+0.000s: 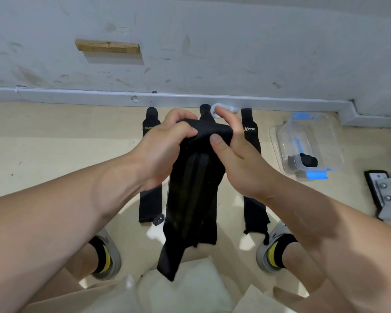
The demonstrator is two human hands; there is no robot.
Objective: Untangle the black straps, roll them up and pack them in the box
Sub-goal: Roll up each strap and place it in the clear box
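Note:
A black strap (191, 199) hangs in the air at the centre, its top end folded over. My left hand (165, 145) grips that top end from the left. My right hand (233, 150) pinches it from the right with thumb and fingers. Two more black straps lie flat on the floor: one with yellow lettering (150, 199) on the left, one with white lettering (254, 208) on the right. The tip of a third (204, 110) shows behind my hands. A clear plastic box (312, 143) with blue latches stands at the right, with a rolled black strap (308, 161) inside.
A grey wall and its skirting (190, 98) close the floor at the back. A white hook-like object (221, 108) lies against the skirting. A metal bracket with bolts (386, 195) sits at the right edge. My feet in grey shoes (108, 256) stand on the beige floor.

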